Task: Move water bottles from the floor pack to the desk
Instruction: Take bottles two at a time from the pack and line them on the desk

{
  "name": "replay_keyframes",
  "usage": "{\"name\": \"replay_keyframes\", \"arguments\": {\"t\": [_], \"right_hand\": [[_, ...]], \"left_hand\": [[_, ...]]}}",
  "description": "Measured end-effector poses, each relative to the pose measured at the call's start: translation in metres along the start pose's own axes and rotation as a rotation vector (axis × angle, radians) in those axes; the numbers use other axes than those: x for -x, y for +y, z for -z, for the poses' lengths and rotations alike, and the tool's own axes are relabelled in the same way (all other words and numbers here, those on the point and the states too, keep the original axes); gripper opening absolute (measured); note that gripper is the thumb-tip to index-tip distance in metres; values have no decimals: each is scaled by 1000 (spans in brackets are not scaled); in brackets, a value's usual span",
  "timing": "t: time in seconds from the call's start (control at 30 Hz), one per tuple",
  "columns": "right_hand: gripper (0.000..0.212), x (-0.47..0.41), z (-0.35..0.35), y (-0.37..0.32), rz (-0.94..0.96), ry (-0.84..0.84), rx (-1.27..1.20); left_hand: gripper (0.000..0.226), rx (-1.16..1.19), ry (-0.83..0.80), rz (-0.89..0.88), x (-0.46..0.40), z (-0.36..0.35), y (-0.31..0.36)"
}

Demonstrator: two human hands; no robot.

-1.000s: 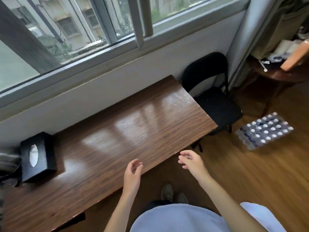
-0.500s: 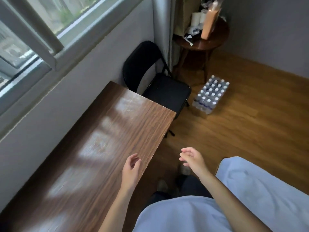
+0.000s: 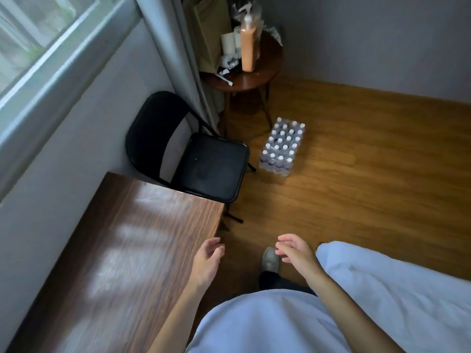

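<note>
Presently: approach to shrink-wrapped water bottle pack (image 3: 282,148), unopened on floor, far right of folding chair (image 3: 204,159).
Left hand (image 3: 207,261) and right hand (image 3: 295,253) hung loosely curled, empty; desk (image 3: 127,250) near left. Advice: step close, crouch, tear wrap first.

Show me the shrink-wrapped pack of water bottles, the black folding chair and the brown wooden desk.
shrink-wrapped pack of water bottles (image 3: 282,148), head view, on the white caps.
black folding chair (image 3: 212,168), head view, middle of the seat.
brown wooden desk (image 3: 132,250), head view, bare top.
</note>
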State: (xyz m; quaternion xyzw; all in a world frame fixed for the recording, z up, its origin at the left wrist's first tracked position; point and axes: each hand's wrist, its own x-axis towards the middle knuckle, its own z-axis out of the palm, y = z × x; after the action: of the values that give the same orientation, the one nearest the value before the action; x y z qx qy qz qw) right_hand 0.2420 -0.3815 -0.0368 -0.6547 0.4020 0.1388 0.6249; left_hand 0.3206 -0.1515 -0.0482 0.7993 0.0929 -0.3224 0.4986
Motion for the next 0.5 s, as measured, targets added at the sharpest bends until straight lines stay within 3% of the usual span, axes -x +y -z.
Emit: {"name": "replay_keyframes", "arguments": {"t": [0.5], "right_hand": [[12,-87,77,-57,-53,103,-171]], "left_hand": [[23,-113,-102,-9,-113,-67,108]]}}
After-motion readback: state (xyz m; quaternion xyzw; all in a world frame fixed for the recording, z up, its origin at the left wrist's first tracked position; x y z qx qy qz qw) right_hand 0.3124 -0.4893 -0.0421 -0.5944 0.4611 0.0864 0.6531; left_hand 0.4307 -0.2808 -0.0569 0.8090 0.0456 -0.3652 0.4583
